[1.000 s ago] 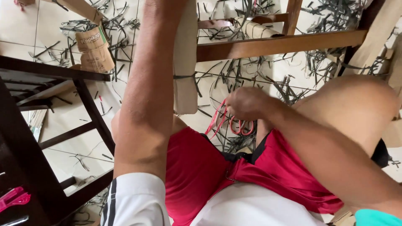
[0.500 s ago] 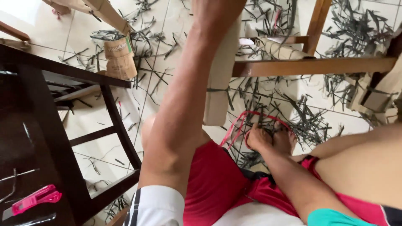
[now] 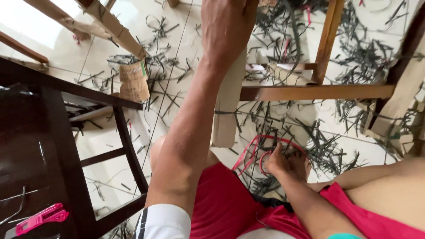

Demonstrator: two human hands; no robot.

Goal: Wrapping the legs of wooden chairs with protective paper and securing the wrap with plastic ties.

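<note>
I am gripping the cardboard-wrapped wooden chair leg [image 3: 229, 106] with my left hand [image 3: 226, 26] at twelve o'clock, while my right hand [image 3: 278, 160] is closing on a red plastic strap [image 3: 256, 148] on the tiled floor [image 3: 177, 71] at four o'clock. The leg is already wrapped and tied with one dark band, and cut dark strap scraps [image 3: 327, 146] are littering the floor; the red strap is not yet around anything.

A pink utility knife [image 3: 40, 217] is seen at the dark table's [image 3: 26, 146] near edge; dark strip offcuts [image 3: 349, 57] are scattered across the tiled floor [image 3: 177, 53]

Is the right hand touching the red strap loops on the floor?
Touching. The head view shows the right hand with its fingers curled onto the red strap loops, no gap visible.
</note>
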